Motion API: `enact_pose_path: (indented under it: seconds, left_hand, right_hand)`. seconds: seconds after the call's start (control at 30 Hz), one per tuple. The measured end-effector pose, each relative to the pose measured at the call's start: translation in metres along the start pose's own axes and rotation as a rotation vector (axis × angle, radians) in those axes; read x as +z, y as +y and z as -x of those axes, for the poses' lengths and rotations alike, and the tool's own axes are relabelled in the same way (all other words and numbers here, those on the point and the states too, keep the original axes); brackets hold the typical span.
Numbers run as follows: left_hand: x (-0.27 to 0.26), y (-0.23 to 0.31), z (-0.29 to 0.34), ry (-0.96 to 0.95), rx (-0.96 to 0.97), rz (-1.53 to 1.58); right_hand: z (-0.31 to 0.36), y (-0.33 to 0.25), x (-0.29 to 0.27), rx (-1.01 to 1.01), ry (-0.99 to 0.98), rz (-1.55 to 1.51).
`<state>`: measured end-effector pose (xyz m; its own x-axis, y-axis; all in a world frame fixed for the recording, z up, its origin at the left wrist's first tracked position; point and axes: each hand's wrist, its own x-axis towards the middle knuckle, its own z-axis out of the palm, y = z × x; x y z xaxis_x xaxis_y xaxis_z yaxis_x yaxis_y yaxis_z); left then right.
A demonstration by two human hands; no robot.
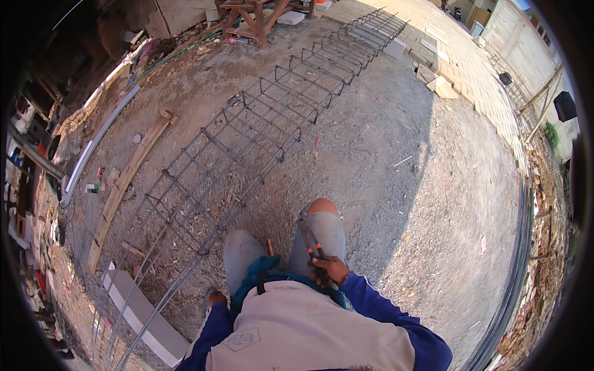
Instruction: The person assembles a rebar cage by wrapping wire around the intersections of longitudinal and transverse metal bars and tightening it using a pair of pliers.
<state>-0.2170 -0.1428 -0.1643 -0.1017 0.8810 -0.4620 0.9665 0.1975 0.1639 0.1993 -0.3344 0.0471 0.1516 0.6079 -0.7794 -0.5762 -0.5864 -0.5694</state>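
Observation:
My right hand (333,270) is closed around the handles of a pair of pincers (311,240), dark metal with orange bands on the grips. Its jaws point forward, over my right thigh. My left hand (217,298) hangs low beside my left hip, close to the long bars, and its fingers are mostly hidden. A long cage of steel reinforcing bars (238,130) with cross ties stretches from near my left side to the far end. The loose bar ends (162,304) run past my left arm.
Under the cage's near end lies a pale block (145,316); another block (394,48) is at its far end. Left of it are a wooden plank (127,185) and a metal channel (93,145). A wooden trestle (257,21) stands ahead. Long bars (516,278) lie at right.

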Motion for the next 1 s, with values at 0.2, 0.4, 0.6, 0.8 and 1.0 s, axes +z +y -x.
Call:
enact_pose_path:
  seconds: [0.2,0.4,0.6,0.8,1.0]
  left_hand:
    - [-0.003,-0.007,-0.002,0.026,-0.124,0.039]
    - [-0.001,-0.009,-0.006,0.025,-0.172,-0.022]
    - [-0.007,-0.017,-0.006,0.019,-0.074,-0.185]
    - [-0.010,-0.035,-0.022,-0.073,-0.036,-0.179]
    - [-0.009,-0.025,-0.027,-0.070,-0.254,-0.084]
  right_hand:
    - [-0.002,-0.001,0.000,-0.007,-0.005,0.006]
    - [0.001,-0.003,0.002,-0.008,0.008,-0.004]
    - [0.002,-0.001,0.003,0.011,0.015,0.014]
    - [0.000,-0.001,0.005,-0.001,0.005,0.036]
    - [0.001,-0.003,0.014,-0.007,0.096,0.091]
